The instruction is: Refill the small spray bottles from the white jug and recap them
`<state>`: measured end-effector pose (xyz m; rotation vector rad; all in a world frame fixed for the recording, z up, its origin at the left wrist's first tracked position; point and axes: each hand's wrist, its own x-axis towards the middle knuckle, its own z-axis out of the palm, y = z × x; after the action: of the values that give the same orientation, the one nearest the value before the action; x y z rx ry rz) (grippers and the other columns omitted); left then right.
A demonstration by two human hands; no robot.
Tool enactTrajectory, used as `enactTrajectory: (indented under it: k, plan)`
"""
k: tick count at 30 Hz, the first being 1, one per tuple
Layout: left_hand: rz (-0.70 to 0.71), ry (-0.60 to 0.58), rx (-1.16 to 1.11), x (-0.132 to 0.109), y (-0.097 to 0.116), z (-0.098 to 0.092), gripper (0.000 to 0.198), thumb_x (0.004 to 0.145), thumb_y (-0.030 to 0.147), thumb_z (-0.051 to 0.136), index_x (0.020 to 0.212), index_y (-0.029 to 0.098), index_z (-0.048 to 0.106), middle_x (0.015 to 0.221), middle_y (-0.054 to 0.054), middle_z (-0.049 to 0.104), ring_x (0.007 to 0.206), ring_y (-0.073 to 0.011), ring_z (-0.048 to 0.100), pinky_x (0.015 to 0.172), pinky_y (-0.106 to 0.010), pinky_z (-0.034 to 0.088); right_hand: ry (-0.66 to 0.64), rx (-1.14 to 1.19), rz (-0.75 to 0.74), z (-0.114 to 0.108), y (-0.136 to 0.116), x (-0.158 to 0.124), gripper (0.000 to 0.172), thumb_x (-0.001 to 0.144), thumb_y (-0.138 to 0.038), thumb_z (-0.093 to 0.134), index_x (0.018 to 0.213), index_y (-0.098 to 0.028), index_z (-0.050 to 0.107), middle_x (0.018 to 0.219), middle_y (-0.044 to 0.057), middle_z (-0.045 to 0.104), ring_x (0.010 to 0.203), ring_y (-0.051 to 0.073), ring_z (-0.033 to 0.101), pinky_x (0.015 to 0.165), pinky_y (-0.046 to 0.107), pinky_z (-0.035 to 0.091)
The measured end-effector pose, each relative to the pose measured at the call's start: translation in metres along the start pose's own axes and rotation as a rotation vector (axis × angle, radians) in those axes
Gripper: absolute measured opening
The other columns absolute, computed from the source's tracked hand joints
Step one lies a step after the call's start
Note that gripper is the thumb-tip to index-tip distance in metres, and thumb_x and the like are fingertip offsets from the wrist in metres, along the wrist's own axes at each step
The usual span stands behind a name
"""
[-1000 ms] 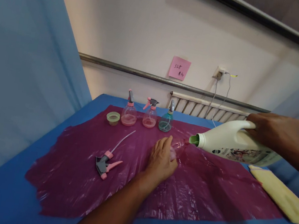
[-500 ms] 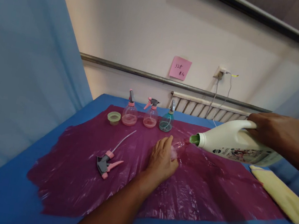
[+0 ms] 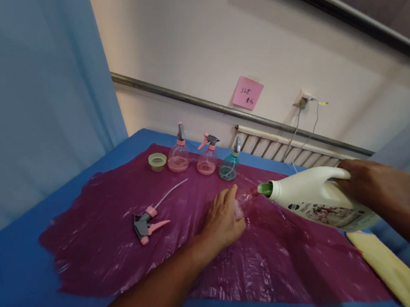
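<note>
My left hand is wrapped round a clear pinkish bottle, which has no sprayer on it and tilts toward the right. In my right hand is the handle of a large cream jug, held nearly level. The jug's green spout is at the bottle's mouth; whether liquid flows there is too small to tell. Left of my left hand, a loose grey and pink spray head with its tube lies on the purple plastic sheet.
Behind stand two pink spray bottles, a teal one and a small round tub. A folded yellow cloth lies at the right. Blue curtains hang on both sides; a socket with cables is on the wall.
The jug and my right hand have moved slightly left and down, bringing the spout closer to the bottle. My left hand keeps its hold, almost unmoved.
</note>
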<state>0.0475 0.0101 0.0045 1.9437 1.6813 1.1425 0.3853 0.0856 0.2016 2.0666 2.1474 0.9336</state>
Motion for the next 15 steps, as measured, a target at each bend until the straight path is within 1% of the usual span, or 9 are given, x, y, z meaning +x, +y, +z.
enactTrajectory:
  k: [4, 7, 10, 13, 15]
  plan:
    - [-0.023, 0.009, -0.028, 0.0, 0.001, -0.001, 0.092, 0.084, 0.017, 0.07, 0.172, 0.014, 0.042, 0.162, -0.021, 0.058, 0.154, -0.0377, 0.055, 0.132, -0.052, 0.045, -0.072, 0.1, 0.067, 0.012, -0.008, -0.004, 0.047, 0.097, -0.068, 0.049, 0.104, -0.033, 0.079, 0.102, 0.01, 0.085, 0.084, 0.033, 0.075, 0.062, 0.037, 0.034]
    - [-0.044, 0.009, -0.047, 0.001, 0.001, -0.001, 0.094, 0.084, 0.02, 0.074, 0.172, 0.015, 0.041, 0.164, -0.021, 0.056, 0.156, -0.0377, 0.054, 0.133, -0.052, 0.044, -0.053, 0.215, 0.074, 0.028, -0.013, -0.008, 0.049, 0.097, -0.071, 0.051, 0.102, -0.031, 0.078, 0.098, 0.01, 0.085, 0.082, 0.033, 0.074, 0.062, 0.036, 0.034]
    - [-0.058, 0.015, -0.073, 0.003, -0.002, 0.0, 0.095, 0.085, 0.025, 0.078, 0.172, 0.017, 0.041, 0.165, -0.021, 0.055, 0.157, -0.0365, 0.054, 0.133, -0.051, 0.045, -0.032, 0.319, 0.108, 0.049, -0.016, -0.009, 0.048, 0.095, -0.07, 0.054, 0.101, -0.03, 0.079, 0.094, 0.009, 0.083, 0.08, 0.032, 0.072, 0.063, 0.036, 0.035]
    - [-0.085, 0.011, -0.085, 0.004, -0.004, 0.0, 0.091, 0.086, 0.028, 0.079, 0.17, 0.017, 0.043, 0.164, -0.02, 0.057, 0.156, -0.0367, 0.056, 0.132, -0.051, 0.045, -0.031, 0.481, 0.21, 0.068, -0.017, -0.009, 0.044, 0.091, -0.068, 0.06, 0.096, -0.028, 0.079, 0.086, 0.007, 0.08, 0.079, 0.03, 0.07, 0.064, 0.034, 0.038]
    - [-0.115, -0.001, -0.078, 0.005, -0.005, -0.001, 0.089, 0.088, 0.031, 0.079, 0.168, 0.017, 0.044, 0.163, -0.021, 0.058, 0.154, -0.0381, 0.058, 0.131, -0.053, 0.046, -0.034, 0.684, 0.313, 0.079, -0.018, -0.009, 0.037, 0.085, -0.062, 0.067, 0.092, -0.027, 0.079, 0.08, 0.004, 0.078, 0.078, 0.028, 0.069, 0.066, 0.034, 0.042]
